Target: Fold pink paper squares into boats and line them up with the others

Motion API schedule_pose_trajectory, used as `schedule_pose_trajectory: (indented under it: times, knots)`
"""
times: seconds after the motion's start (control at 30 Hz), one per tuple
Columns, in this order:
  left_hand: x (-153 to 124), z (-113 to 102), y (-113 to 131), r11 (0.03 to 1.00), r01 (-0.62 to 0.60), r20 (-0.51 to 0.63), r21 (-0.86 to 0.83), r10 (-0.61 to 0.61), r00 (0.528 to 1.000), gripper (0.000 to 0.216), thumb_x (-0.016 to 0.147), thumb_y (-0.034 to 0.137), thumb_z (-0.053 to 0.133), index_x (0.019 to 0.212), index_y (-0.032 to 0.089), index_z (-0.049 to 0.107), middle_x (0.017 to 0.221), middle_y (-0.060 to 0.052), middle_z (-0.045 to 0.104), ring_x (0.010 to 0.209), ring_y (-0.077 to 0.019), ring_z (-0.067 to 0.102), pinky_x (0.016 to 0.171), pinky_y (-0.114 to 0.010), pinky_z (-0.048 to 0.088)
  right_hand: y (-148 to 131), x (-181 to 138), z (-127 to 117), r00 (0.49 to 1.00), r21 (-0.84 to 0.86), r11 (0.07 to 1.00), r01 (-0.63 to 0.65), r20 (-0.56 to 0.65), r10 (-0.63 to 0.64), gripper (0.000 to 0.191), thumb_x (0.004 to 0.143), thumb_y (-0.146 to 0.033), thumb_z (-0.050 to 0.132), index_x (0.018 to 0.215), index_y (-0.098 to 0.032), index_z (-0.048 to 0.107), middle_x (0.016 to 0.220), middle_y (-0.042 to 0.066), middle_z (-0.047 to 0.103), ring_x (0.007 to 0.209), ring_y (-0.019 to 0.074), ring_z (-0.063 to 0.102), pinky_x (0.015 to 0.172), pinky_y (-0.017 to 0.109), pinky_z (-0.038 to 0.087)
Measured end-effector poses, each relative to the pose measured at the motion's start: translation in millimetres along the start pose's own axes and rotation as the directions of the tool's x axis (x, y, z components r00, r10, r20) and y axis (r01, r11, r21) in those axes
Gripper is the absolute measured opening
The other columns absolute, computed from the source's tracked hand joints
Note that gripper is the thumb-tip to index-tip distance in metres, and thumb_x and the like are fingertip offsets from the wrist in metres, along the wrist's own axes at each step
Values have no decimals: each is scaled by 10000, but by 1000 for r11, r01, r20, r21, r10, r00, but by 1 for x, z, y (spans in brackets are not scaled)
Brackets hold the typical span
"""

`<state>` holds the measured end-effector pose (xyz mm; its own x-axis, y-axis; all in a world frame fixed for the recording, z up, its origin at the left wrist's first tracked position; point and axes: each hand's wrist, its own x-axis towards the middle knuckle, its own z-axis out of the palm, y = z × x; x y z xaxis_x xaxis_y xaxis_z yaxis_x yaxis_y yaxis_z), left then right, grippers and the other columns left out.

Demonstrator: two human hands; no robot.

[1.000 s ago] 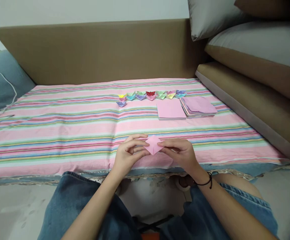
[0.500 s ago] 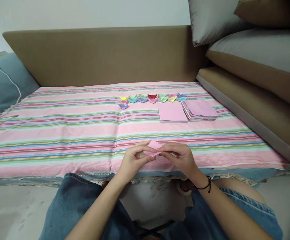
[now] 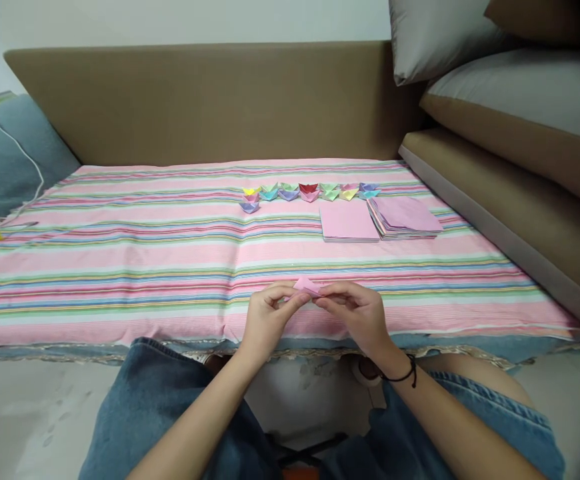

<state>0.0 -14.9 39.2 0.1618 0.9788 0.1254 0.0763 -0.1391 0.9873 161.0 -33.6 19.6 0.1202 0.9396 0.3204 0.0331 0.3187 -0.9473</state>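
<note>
A small piece of folded pink paper (image 3: pixel 307 285) is held between my hands, just above the front part of the striped cloth. My left hand (image 3: pixel 269 313) pinches its left side, with the thumb lying across the near edge. On the other side, the fingertips of my right hand (image 3: pixel 357 310) grip the right corner. Fingers cover parts of the paper, so its full fold cannot be seen. Farther back stand several folded paper boats (image 3: pixel 309 193) in rows of mixed colours.
A square stack of pink paper (image 3: pixel 349 222) lies behind my right hand, beside a looser paper stack (image 3: pixel 406 217). Brown and grey cushions (image 3: pixel 510 180) line the right side. A white cable (image 3: pixel 35 170) runs along the left. The striped cloth (image 3: pixel 120 267) covers the seat.
The pink paper has gone from a flat diamond facing me to a lower, triangular shape, its near part folded or tilted. My left thumb has moved up onto it.
</note>
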Motion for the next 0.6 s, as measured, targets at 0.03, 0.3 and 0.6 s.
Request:
schedule_pose_trajectory:
  times: [0.03,0.3,0.6]
  knots:
    - [0,1,0,1000,0,9,-7,0,1000,93,706,299,707,682,212,732,749,-35,712,766,-194,634,715,-288,487,-1,0,1,1000,-2,1000,-6,-4,6,113,689,-299,739,714,-201,689,692,30,699,652,184,674,619,296,587]
    - [3,-4,3,989,60,-10,-134,-62,998,130,639,265,761,709,176,696,741,-28,702,707,-176,656,690,-287,533,-2,2,-2,999,-16,999,-27,-28,27,99,769,-286,665,733,-195,681,698,38,701,669,189,668,644,304,568]
    - [2,1,1,989,109,-98,-104,-119,988,169,660,297,746,651,140,683,657,-48,701,647,-167,651,640,-271,520,-4,1,1,997,7,998,-60,-51,60,110,760,-280,674,696,-194,649,659,28,682,638,181,663,626,292,562]
